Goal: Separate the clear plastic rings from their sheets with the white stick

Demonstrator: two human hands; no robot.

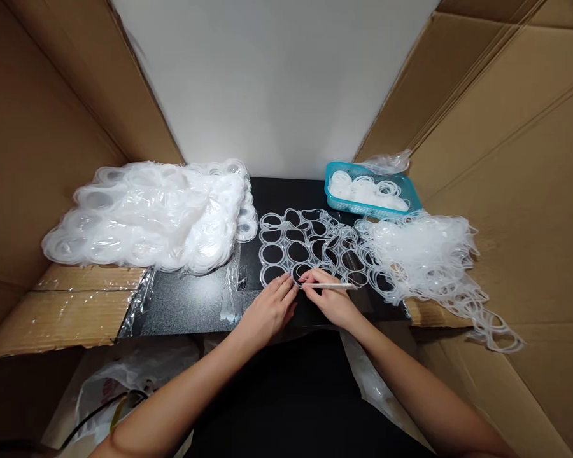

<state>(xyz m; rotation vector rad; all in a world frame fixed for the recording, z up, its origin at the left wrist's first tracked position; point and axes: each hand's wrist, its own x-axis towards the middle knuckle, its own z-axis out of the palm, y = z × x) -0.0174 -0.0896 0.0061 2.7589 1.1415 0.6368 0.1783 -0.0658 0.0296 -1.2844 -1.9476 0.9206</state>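
A clear sheet of joined rings (298, 251) lies in front of me on the black work surface, its round holes showing dark. My left hand (273, 304) rests flat at the sheet's near edge, fingers stretched out and lying side by side. In my right hand (332, 302) is a thin white pen-like tool (334, 286), pinched between thumb and fingers, its tip pointing left toward the left fingertips. The tip itself is too small to make out. Right of the sheet, a heap of cut ring webbing (423, 245) overlaps its edge.
A thick stack of plastic-wrapped ring sheets (153, 213) fills the left side. At the back right stands a blue plastic tray (332, 175) with loose white rings (363, 189) in it. Cardboard walls (520, 152) flank both sides, and a white wall (277, 89) rises behind.
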